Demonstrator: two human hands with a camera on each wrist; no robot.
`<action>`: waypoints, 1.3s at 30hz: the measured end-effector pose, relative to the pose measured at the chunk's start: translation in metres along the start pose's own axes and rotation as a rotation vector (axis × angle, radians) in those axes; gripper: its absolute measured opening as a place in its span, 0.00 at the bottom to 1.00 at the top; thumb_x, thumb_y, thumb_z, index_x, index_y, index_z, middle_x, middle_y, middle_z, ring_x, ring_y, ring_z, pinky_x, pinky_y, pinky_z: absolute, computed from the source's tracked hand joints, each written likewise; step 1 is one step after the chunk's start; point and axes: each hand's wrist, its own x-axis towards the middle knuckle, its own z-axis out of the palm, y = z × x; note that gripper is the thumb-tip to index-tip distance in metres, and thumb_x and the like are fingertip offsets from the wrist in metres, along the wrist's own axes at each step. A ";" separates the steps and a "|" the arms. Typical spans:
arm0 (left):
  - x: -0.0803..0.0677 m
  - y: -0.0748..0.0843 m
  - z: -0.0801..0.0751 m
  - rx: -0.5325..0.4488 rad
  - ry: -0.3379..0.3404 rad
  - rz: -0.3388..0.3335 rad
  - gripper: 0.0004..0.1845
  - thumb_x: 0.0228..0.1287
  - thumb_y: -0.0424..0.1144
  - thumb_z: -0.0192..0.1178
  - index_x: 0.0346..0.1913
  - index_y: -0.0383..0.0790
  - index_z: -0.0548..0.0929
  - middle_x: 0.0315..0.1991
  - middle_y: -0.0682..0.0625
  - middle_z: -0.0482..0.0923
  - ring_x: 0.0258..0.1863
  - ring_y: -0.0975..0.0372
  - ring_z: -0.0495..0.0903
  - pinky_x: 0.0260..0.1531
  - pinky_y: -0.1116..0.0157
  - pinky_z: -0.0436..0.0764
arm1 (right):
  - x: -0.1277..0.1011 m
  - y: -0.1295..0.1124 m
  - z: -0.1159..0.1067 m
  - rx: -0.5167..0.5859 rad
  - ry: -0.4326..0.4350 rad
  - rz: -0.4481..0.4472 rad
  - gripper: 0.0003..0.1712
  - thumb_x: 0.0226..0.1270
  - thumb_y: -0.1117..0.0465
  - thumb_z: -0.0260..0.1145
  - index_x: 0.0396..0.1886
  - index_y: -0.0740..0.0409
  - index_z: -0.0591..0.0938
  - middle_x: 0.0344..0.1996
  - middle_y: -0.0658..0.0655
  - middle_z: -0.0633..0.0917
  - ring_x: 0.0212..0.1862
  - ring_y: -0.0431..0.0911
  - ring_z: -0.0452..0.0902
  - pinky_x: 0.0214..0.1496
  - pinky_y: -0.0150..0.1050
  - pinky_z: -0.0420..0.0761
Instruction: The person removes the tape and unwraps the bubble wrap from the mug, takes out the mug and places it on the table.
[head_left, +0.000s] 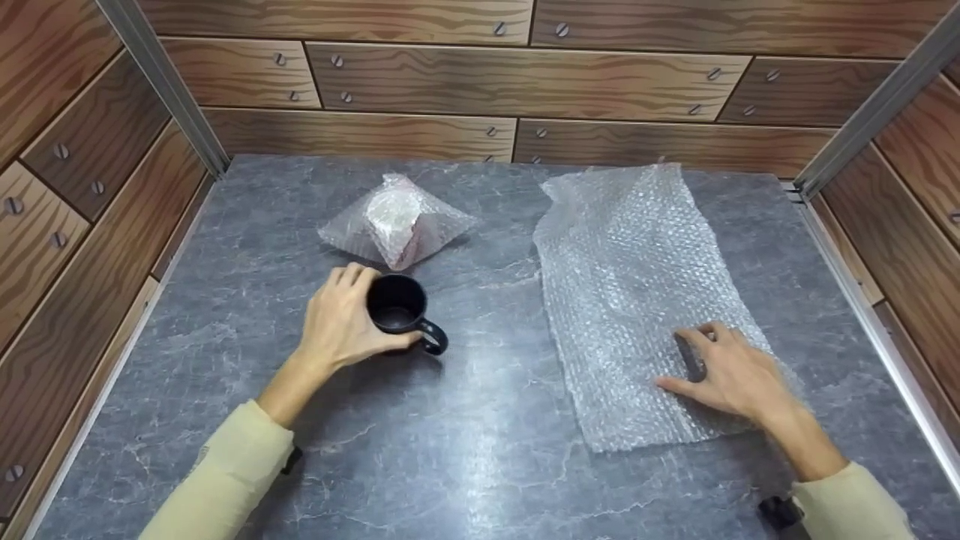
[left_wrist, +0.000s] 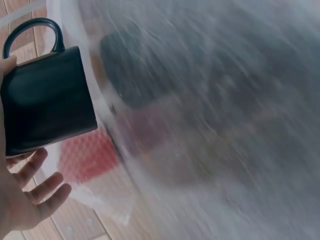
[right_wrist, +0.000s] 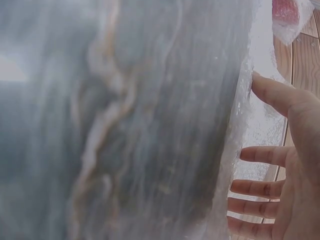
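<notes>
My left hand (head_left: 341, 319) holds a black mug (head_left: 396, 301), thumb on the near side by the handle and fingers on the far side. In the left wrist view the same mug (left_wrist: 50, 102) shows its handle beside the thumb, with some fingers spread below; whether its base touches the table is unclear. On the right lies a flat sheet of clear bubble wrap (head_left: 630, 300). My right hand (head_left: 739, 375) is over its near right part, fingers spread and thumb apart. In the right wrist view, fingertips (right_wrist: 262, 155) reach the bubble wrap (right_wrist: 267, 127), with nothing gripped.
Behind the mug sits a bundle (head_left: 397, 217) in bubble wrap with something whitish and reddish inside. The grey marbled table (head_left: 480, 420) is bounded by wood-patterned panels (head_left: 525, 82) at the back and sides. Metal posts (head_left: 176, 90) stand at the back corners.
</notes>
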 end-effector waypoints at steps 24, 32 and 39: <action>-0.074 -0.073 -0.049 0.019 0.007 -0.272 0.55 0.35 0.72 0.79 0.59 0.33 0.78 0.56 0.38 0.79 0.54 0.42 0.78 0.50 0.41 0.85 | 0.003 -0.005 -0.002 0.002 -0.086 0.019 0.59 0.62 0.21 0.64 0.74 0.63 0.72 0.64 0.83 0.73 0.57 0.79 0.78 0.30 0.60 0.86; -0.104 -0.092 -0.065 0.032 0.062 -0.319 0.54 0.34 0.71 0.80 0.59 0.33 0.78 0.56 0.37 0.80 0.54 0.41 0.79 0.49 0.39 0.84 | 0.006 -0.009 -0.003 0.007 -0.107 0.011 0.58 0.65 0.22 0.63 0.75 0.64 0.69 0.65 0.88 0.70 0.57 0.83 0.74 0.28 0.65 0.84; -0.131 -0.107 -0.080 0.030 0.090 -0.377 0.53 0.35 0.70 0.80 0.59 0.35 0.80 0.55 0.39 0.80 0.52 0.41 0.79 0.46 0.41 0.84 | 0.006 -0.013 -0.003 0.019 -0.167 0.036 0.62 0.66 0.21 0.60 0.78 0.68 0.64 0.66 0.91 0.65 0.59 0.87 0.69 0.39 0.78 0.81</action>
